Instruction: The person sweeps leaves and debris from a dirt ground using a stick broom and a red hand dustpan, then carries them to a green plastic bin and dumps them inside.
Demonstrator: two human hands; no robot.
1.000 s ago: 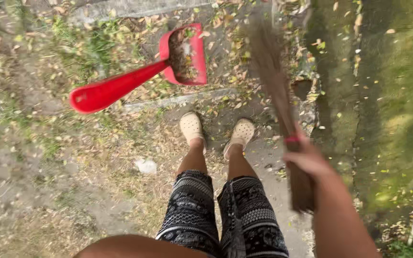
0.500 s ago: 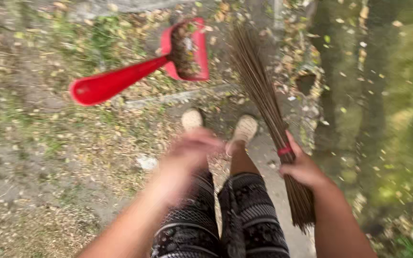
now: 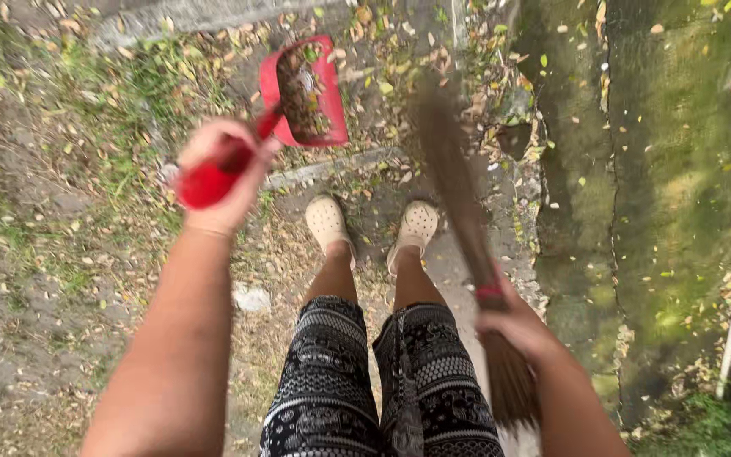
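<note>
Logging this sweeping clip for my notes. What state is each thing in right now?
Dustpan: pan on the ground, holding dry leaves.
Broom: tilted, bristle tips down by the leaves, blurred.
Left hand: closed around the dustpan handle.
Right hand: gripping the broom near its red band.

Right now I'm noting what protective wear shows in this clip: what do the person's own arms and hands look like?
Both arms are bare, with no sleeve in view. The left hand has no glove, and no watch or band shows at its wrist. The right hand is ungloved too; motion blur hides any ring. Nothing protective is worn on either.
</note>
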